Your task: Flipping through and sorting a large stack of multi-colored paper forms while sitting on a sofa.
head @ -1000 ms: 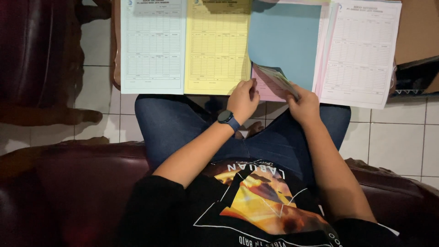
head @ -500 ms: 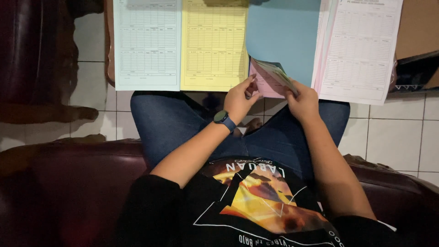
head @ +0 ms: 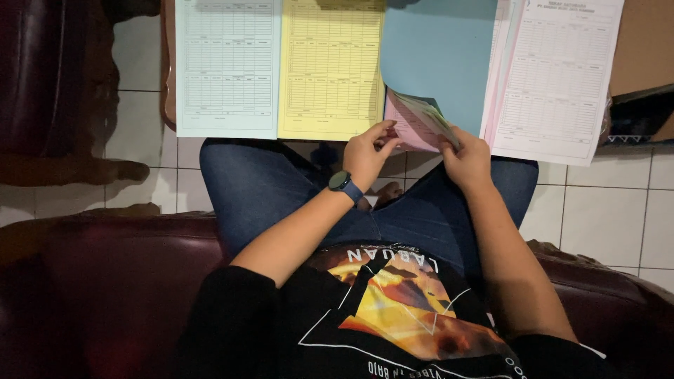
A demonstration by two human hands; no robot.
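My left hand (head: pixel 368 156), with a dark watch on its wrist, pinches the lower corner of a pink sheet (head: pixel 409 131) in a pad of coloured forms. My right hand (head: pixel 467 160) grips the fanned lower edge of that stack of sheets (head: pixel 430 116), bent upward. Behind the lifted sheets lies a blue page (head: pixel 439 56). To the left lie a pale green form (head: pixel 226 67) and a yellow form (head: pixel 330 67). To the right lies a white and pink stack of forms (head: pixel 554 81).
I sit on a dark red sofa (head: pixel 126 281) in jeans and a black printed shirt. The forms rest on a low wooden table (head: pixel 168 77) over a white tiled floor (head: pixel 611 217). Brown cardboard (head: pixel 642 42) lies at the right, a dark wooden chair (head: pixel 56 91) at the left.
The view shifted slightly, so the forms sit a little higher in frame. My left hand's fingers moved from resting on the pink sheet's corner to pinching it. My right hand keeps its grip.
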